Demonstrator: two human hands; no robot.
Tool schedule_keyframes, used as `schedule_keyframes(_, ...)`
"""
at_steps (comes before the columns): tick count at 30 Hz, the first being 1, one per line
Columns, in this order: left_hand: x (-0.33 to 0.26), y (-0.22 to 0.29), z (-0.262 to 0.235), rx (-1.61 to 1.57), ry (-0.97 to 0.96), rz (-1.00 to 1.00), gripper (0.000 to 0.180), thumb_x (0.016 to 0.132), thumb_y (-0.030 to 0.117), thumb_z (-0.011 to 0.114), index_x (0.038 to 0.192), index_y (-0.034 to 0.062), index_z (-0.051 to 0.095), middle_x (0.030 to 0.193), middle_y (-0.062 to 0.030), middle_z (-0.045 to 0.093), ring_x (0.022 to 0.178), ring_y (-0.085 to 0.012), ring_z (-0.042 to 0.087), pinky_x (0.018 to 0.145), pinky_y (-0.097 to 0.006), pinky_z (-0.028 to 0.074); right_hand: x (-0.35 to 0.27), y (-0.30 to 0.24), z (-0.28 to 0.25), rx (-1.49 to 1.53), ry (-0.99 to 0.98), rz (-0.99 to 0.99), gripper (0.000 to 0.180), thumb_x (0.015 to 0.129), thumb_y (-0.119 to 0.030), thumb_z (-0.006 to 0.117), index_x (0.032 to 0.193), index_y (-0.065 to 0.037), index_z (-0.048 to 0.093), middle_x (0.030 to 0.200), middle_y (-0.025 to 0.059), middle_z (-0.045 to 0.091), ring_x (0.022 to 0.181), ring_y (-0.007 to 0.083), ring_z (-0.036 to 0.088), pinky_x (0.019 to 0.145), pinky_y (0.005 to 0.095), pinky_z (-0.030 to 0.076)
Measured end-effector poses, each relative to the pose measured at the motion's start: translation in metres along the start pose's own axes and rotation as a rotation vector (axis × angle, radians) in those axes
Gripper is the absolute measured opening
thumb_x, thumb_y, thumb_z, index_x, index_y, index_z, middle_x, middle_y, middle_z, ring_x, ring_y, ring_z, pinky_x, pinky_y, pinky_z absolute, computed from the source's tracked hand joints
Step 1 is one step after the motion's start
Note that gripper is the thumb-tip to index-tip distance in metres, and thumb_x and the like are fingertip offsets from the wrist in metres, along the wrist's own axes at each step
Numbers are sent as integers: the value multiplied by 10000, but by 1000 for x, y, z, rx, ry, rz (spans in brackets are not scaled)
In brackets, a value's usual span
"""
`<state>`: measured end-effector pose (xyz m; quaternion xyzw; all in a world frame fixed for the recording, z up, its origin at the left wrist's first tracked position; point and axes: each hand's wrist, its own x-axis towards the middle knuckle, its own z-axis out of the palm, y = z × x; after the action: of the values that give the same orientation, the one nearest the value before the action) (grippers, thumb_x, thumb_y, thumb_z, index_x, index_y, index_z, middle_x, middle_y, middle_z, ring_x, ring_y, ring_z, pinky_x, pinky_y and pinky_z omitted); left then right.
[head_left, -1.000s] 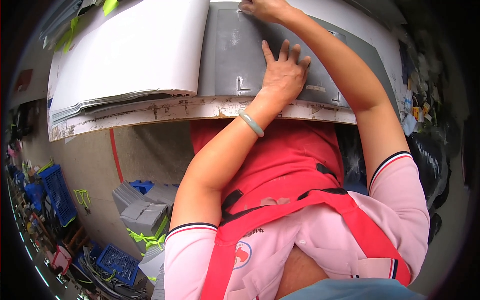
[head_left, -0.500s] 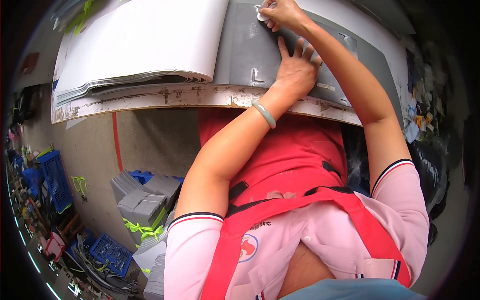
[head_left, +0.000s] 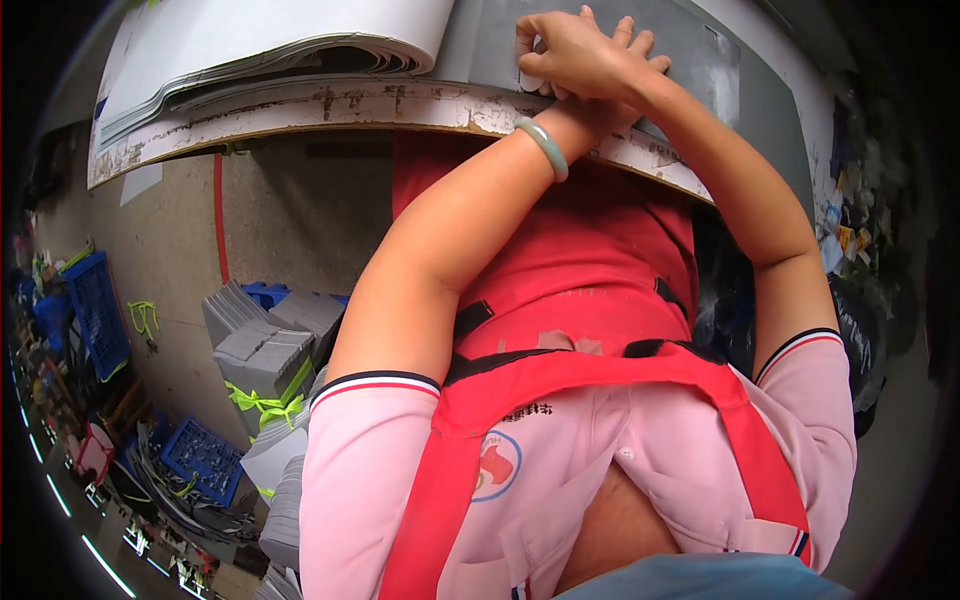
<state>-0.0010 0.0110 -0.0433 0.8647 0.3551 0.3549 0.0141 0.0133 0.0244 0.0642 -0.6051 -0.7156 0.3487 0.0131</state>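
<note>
On the worktable, a dark grey sheet (head_left: pixel 492 48) lies under both of my hands. My left hand (head_left: pixel 600 115), with a pale green bangle (head_left: pixel 543 148) at its wrist, lies on the sheet with its fingers spread. Crossing over it, my right hand (head_left: pixel 580 52) hides most of its back. The fingers of my right hand are curled in a pinch around a small white piece (head_left: pixel 530 82), mostly covered by the hand. I cannot make out its kind.
A thick stack of large white sheets (head_left: pixel 270 35) lies left of the grey sheet. The worktable's worn front edge (head_left: pixel 300 115) faces me. On the floor at left are tied grey bundles (head_left: pixel 262 355) and blue crates (head_left: pixel 205 460). Black bags (head_left: pixel 855 330) stand at right.
My right hand has come nearer and now crosses over my left hand, still pinching the white piece. The table sits higher in view.
</note>
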Motion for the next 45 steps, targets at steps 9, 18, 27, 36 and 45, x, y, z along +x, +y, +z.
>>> schedule_keyframes(9,12,7,-13,187,-151,-24,392,981,448,502,1309,291,647,1431,-93,551,1413,-374,446,1106,-779,230,-21,33,6,-303,299,-414,205,950,-314,687,1078,-159,726,957,67,764,880,300,696,1041,480,401)
schedule_keyframes(18,13,6,-48,15,-238,-24,426,1007,304,525,1396,137,577,1420,-129,559,1399,-349,455,1172,-700,209,-50,-56,1,-772,265,139,247,958,-303,690,1105,-111,741,1017,132,753,919,265,706,999,443,486)
schedule_keyframes(27,23,11,-38,-169,-174,-111,398,966,265,574,1319,84,601,1350,-158,583,1337,-363,507,1140,-743,227,-74,122,-56,222,613,-54,322,960,-338,719,1113,-56,744,1014,64,752,942,130,677,878,297,514)
schedule_keyframes(36,26,10,-52,-145,-224,-80,282,973,258,586,1172,73,661,1289,-153,596,1333,-356,504,1135,-717,272,-104,270,-83,724,747,311,277,944,-303,756,1101,-74,741,1021,-4,727,941,109,681,839,249,529)
schedule_keyframes(45,13,48,-70,-435,139,204,322,886,104,668,1208,116,647,1073,-78,663,981,-287,628,861,-436,488,-100,279,-65,1246,572,-34,248,957,-299,754,1119,-119,700,1017,-12,714,927,82,675,816,245,561)
